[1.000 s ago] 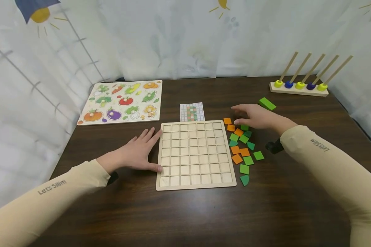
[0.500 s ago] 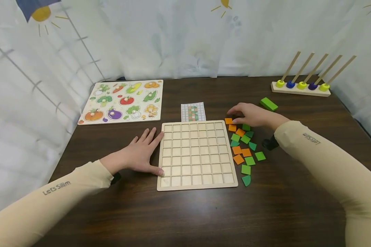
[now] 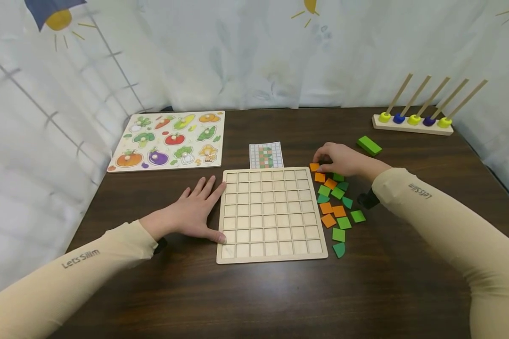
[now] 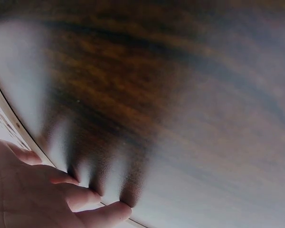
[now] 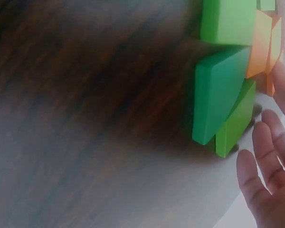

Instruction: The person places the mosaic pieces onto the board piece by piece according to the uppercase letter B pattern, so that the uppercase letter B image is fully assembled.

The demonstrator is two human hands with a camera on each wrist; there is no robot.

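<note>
My left hand lies with spread fingers at the left edge of a wooden grid board, the thumb on its rim. In the left wrist view its fingertips touch the dark tabletop. Past the board's far right corner, my right hand has thumb and index finger on an orange square tile, pinching it at its edges. Beside that hand lie more orange tiles, light green square tiles and dark green rounded tiles. The right wrist view partly hides the pinched tile.
A printed pattern card lies behind the board. Farther left is a vegetable peg puzzle. At the back right stands a peg rack with coloured rings, and a green block lies nearer. Pale curtains border the dark table.
My right hand has moved slightly left and down, its thumb and index finger closing onto the far orange tile. The left hand stays at the board's edge. The view shifts a little.
</note>
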